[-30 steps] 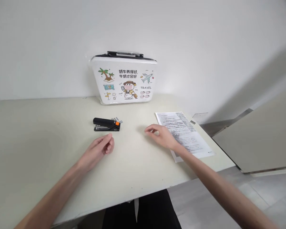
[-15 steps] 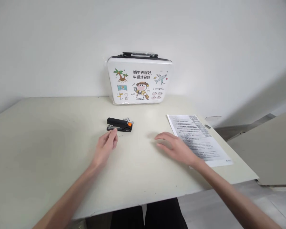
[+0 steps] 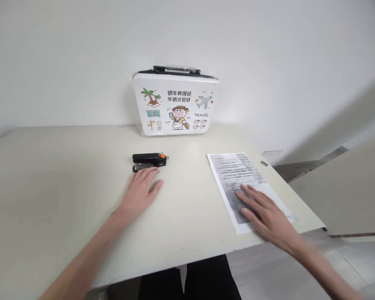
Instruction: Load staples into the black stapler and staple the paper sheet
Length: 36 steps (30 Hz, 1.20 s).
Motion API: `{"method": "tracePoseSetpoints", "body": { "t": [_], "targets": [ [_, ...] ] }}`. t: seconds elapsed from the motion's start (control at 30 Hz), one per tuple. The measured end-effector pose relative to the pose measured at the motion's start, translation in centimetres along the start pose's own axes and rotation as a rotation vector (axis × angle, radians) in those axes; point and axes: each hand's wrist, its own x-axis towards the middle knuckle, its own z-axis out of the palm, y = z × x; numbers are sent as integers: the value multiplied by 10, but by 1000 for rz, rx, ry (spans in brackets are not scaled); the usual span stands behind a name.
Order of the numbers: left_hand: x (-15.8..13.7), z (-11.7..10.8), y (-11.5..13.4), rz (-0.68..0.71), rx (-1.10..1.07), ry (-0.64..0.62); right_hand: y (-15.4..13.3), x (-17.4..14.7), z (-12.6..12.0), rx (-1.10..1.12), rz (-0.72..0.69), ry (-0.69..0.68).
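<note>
A black stapler (image 3: 148, 159) with an orange part near its right end lies on the table. My left hand (image 3: 140, 189) is just in front of it, fingers outstretched and apart, with the fingertips at the stapler's front side; whether they touch it I cannot tell. Toward the right, my right hand (image 3: 267, 212) lies with spread fingers on the lower part of a printed paper sheet (image 3: 226, 175). A small grey piece, perhaps staples (image 3: 167, 157), shows by the stapler's right end.
A white case (image 3: 175, 104) with cartoon prints and a black handle stands upright against the wall. Beside the sheet, a small grey strip (image 3: 264, 163) lies near the right edge of the pale table (image 3: 81, 187). A light panel (image 3: 346, 191) stands beyond that edge.
My right hand has moved right onto the paper, which has shifted slightly and turned. My left hand has gone from closed fingers to outstretched ones. The view has swung slightly right.
</note>
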Motion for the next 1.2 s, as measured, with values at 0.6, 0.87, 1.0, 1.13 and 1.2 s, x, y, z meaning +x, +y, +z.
{"method": "tracePoseSetpoints", "body": {
  "t": [0.6,0.87,1.0,1.13,1.2],
  "targets": [
    [-28,-35,-31,139,219,22,-172,41,3,731,-418,-135],
    [-37,-63,-61,166,258,-109,-61,36,2,849,163,9],
    [-50,-76,-52,109,262,10,-63,35,1,906,229,24],
    [-85,-96,-51,-18,246,-10,-68,33,3,833,146,41],
    [-105,-103,-54,-70,268,-54,-67,32,4,829,145,63]
  ]
}}
